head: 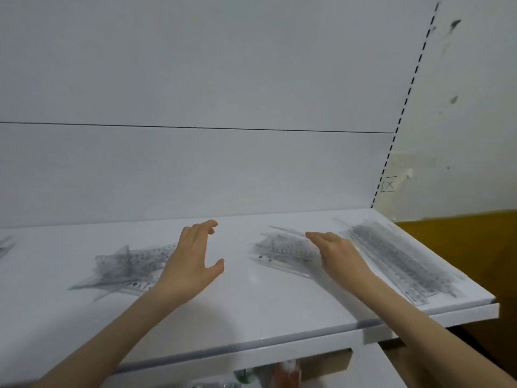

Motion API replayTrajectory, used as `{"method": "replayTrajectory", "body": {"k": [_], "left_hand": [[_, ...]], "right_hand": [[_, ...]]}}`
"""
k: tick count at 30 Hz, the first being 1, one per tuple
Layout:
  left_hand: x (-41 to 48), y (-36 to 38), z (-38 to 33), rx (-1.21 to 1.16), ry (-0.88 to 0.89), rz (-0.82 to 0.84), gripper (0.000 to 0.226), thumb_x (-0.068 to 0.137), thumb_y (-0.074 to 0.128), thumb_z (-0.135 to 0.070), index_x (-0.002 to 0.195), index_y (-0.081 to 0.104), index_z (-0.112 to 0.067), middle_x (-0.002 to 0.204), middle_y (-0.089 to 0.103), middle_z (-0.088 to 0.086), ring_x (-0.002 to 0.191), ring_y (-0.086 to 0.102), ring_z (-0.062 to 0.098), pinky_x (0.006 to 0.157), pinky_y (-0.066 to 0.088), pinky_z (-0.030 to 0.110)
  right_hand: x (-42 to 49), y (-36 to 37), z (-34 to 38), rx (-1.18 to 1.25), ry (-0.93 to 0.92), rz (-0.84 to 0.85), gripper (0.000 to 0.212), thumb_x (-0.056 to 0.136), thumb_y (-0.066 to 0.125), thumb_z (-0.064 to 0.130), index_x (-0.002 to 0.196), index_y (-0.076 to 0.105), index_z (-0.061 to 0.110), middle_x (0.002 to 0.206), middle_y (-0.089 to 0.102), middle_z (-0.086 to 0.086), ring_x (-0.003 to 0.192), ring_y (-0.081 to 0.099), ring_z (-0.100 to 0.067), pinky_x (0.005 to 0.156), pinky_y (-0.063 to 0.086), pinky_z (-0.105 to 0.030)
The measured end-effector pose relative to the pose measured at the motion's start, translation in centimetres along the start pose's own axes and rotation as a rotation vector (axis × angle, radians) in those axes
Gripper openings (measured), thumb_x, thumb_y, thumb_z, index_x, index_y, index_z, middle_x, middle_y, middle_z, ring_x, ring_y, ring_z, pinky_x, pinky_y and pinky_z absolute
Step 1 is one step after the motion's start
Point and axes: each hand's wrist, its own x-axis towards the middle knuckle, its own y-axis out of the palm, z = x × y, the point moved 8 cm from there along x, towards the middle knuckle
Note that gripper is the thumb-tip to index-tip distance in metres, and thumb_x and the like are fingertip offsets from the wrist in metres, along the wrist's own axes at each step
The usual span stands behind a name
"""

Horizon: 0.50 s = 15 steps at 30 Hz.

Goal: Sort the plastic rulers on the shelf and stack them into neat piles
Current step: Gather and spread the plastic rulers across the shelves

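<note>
On shelf [265, 301] | 3 ruler piles [285, 253] | left hand [193, 261], right hand [335, 253]: holding nothing

**1 head view, forward and down over the shelf**

Only 1 camera shows here, worn on the person's head. It faces forward and somewhat down across the white shelf [251, 303], from close in front of its front edge. The left hand [193, 264] and right hand [335, 253] reach in from the bottom, near mid-frame. The wide lens also takes in the back panel [195, 79] above and the wall [461, 107] at far right.
</note>
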Motion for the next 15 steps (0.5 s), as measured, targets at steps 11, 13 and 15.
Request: {"method": "replayTrajectory", "body": {"k": [11,13,15], "left_hand": [[-2.0,-4.6,1.5,0.077,-0.066,-0.070,0.057,0.086,0.058,-0.017,0.137,0.034,-0.016,0.130,0.038,-0.006,0.124,0.029,0.010,0.101,0.032,0.025],[-2.7,-6.3,2.7,0.111,-0.086,-0.085,0.056,0.086,0.057,-0.017,0.137,0.035,-0.016,0.134,0.038,-0.004,0.127,0.027,0.011,0.099,0.032,0.022],[-3.7,-8.4,4.3,0.148,-0.104,-0.103,0.053,0.086,0.057,-0.018,0.136,0.037,-0.016,0.134,0.038,-0.004,0.127,0.027,0.011,0.097,0.035,0.024]], "right_hand": [[3.0,1.0,-0.8,0.043,0.229,0.233,0.050,0.087,0.035,0.004,0.132,0.056,0.009,0.135,0.056,-0.013,0.127,0.048,-0.030,0.102,0.038,-0.035],[4.5,0.5,1.5,0.109,0.218,0.214,0.048,0.088,0.039,-0.001,0.132,0.057,0.010,0.135,0.055,-0.012,0.128,0.046,-0.030,0.101,0.039,-0.041],[6.3,0.6,4.5,0.139,0.169,0.207,0.048,0.088,0.043,-0.002,0.131,0.058,0.012,0.135,0.056,-0.009,0.129,0.045,-0.028,0.101,0.040,-0.042]]}}
